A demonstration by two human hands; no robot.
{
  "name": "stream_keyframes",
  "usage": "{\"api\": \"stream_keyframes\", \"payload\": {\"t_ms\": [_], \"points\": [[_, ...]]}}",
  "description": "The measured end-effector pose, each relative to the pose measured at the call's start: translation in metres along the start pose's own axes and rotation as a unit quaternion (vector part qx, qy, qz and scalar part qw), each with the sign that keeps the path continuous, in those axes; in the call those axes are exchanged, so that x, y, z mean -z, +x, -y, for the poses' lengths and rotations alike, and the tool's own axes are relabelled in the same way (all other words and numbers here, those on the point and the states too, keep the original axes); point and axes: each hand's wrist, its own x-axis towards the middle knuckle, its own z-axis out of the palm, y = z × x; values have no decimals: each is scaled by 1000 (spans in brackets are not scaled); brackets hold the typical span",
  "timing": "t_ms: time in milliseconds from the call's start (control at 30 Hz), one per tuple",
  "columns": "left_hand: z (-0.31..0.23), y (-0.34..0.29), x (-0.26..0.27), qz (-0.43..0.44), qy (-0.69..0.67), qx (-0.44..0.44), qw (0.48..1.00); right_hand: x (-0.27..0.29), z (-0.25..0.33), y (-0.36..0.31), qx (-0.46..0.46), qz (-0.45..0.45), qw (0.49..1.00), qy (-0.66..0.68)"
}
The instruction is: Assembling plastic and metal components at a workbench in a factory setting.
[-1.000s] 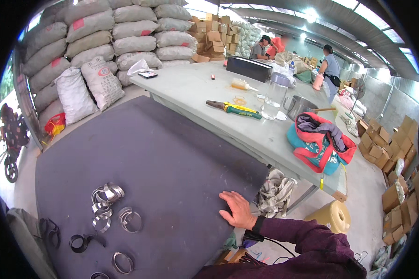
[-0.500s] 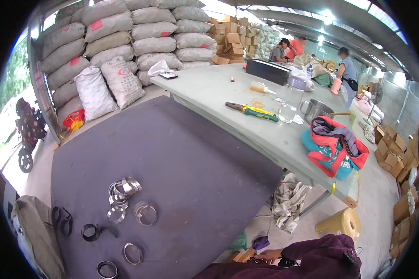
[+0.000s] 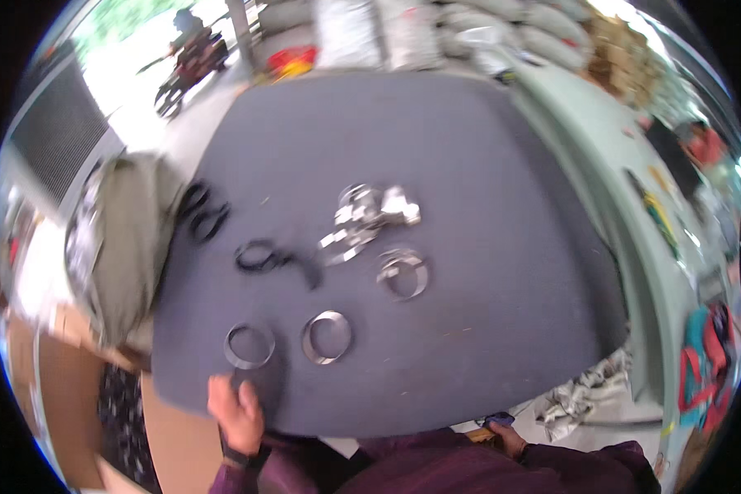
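Left hand (image 3: 237, 414) is newly in frame, lower left, fingers loosely curled, hold unclear, apparently within reach of one ring (image 3: 240, 363); right hand (image 3: 510, 438), bottom edge, finger state indeterminable.

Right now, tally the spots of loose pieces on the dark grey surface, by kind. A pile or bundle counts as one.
silver ring pile: 1
metal rings or ring bundles apart from it: 3
black curled strip clusters: 2
Total: 6; pieces inside the pile too blurred to count.
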Motion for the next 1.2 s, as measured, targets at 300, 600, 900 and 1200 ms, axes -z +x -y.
{"api": "stream_keyframes", "payload": {"t_ms": [300, 600, 900, 1200], "points": [[9, -8, 4, 27, 46, 19, 998, -52, 34, 20, 104, 88, 855, -501], [-2, 3, 2, -47, -9, -81, 996, -95, -1, 79, 240, 108, 900, -348], [1, -4, 3, -74, 7, -70, 995, -104, 31, 54, 165, 194, 864, -435], [11, -5, 1, -35, 39, -19, 998, -129, 41, 75, 219, 193, 647, -704]]}}
